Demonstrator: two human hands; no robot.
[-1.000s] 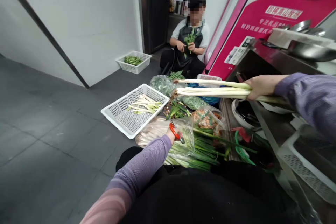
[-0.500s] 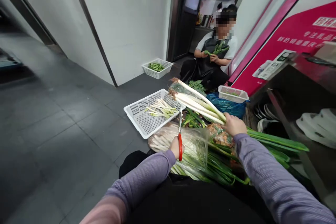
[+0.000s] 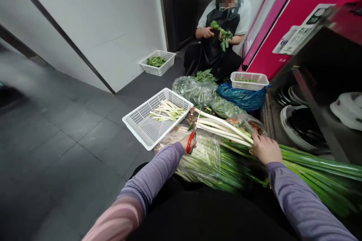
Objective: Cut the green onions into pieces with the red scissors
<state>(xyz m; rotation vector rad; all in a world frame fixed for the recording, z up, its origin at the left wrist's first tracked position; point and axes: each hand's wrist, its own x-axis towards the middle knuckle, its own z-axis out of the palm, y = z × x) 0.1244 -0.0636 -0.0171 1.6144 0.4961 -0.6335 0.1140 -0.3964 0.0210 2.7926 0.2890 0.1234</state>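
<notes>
My left hand [image 3: 187, 143] is closed on red-handled scissors [image 3: 191, 141], whose blades point up beside the root ends of some long green onions [image 3: 223, 125]. Those onions are gripped around their stalks by my right hand [image 3: 266, 148], with the white ends toward the left and the green leaves trailing right. Just left of the scissors, a white perforated basket [image 3: 135, 122] holds cut onion pieces [image 3: 167, 110]. Below my hands, a clear plastic bag [image 3: 207, 148] partly covers a pile of more green onions [image 3: 232, 167].
A seated person [image 3: 222, 22] holds leafy greens. Nearby are a small basket of green vegetables [image 3: 157, 62], a bag of greens [image 3: 195, 89], a blue bag [image 3: 239, 96] with a white basket [image 3: 249, 84] on it, and a metal shelf [image 3: 316, 105] with dishes at right.
The view has shifted. The held onions have been lowered, their root ends now by the scissor blades. The other person's hands and greens have also moved.
</notes>
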